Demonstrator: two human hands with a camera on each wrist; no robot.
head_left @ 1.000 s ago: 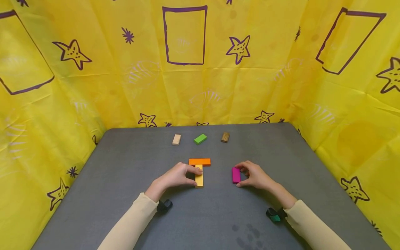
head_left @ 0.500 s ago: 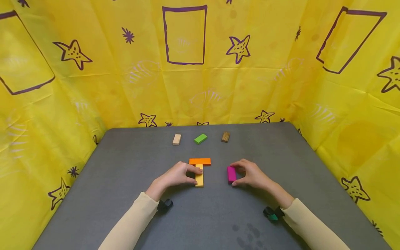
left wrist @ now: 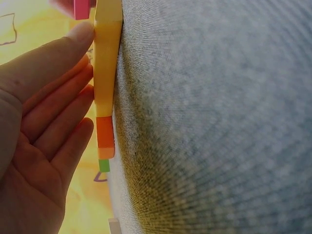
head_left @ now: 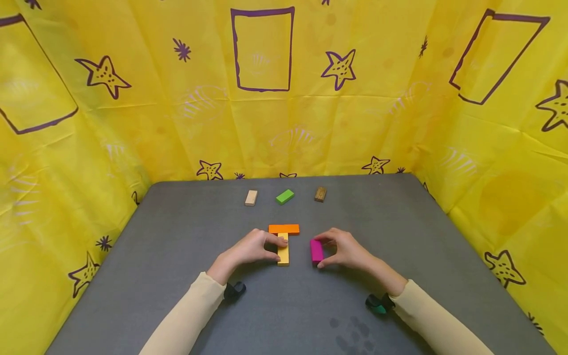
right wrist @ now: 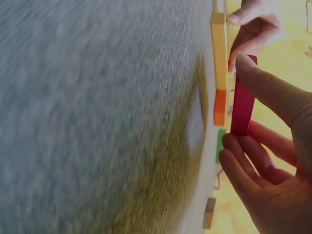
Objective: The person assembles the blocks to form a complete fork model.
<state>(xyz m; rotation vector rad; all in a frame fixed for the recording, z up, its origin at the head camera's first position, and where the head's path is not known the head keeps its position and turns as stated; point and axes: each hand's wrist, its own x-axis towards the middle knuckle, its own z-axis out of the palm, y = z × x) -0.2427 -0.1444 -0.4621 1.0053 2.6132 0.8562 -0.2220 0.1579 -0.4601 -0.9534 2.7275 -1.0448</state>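
Observation:
Three coloured blocks lie about my hands. The orange block (head_left: 284, 229) lies crosswise on the table, and the yellow block (head_left: 283, 251) runs from its middle towards me, forming a T. My left hand (head_left: 250, 249) rests its thumb and fingertips on the yellow block's upper face; its fingers (left wrist: 58, 105) look fairly straight in the left wrist view. To the right of the T, my right hand (head_left: 348, 251) pinches the magenta block (head_left: 316, 251) between thumb and fingers by its two ends. In the right wrist view, that block (right wrist: 243, 107) is raised off the table.
Farther back on the grey table (head_left: 213, 305) lie a pale wooden block (head_left: 250, 197), a green block (head_left: 285, 196) and a dark brown block (head_left: 320, 194). Yellow patterned cloth (head_left: 266, 133) hangs behind the table and along both sides.
My right hand has carried the magenta block leftwards, closer to the yellow block. The left hand, the T and the back row of blocks stay where they were.

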